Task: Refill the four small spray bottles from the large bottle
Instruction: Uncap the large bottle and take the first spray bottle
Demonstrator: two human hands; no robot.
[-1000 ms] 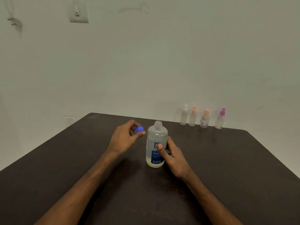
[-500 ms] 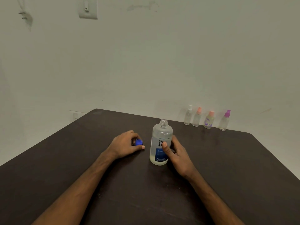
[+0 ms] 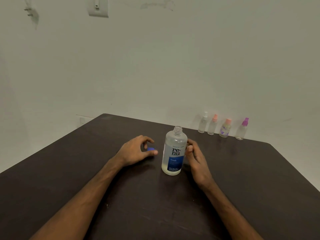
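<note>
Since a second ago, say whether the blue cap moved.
Yes: measured against the large bottle, the blue cap dropped from neck height to the table.

Table point(image 3: 155, 205): dark brown, matt, a few faint pale scuffs. Wall point(image 3: 155, 66): off-white with a greenish cast, grey smudges high up. Switch plate point(image 3: 98, 7): pale grey.

Large bottle point(image 3: 175, 141): clear, pale yellow liquid low in it. Label point(image 3: 174, 163): blue below, black lettering above. Cap point(image 3: 151, 149): bright blue.

Small spray bottles, all clear-bodied:
- first bottle point(image 3: 203, 124): white top
- second bottle point(image 3: 212, 126): salmon-pink top
- third bottle point(image 3: 224, 129): salmon-pink top, purple flower print on the body
- fourth bottle point(image 3: 241, 130): magenta top
</note>
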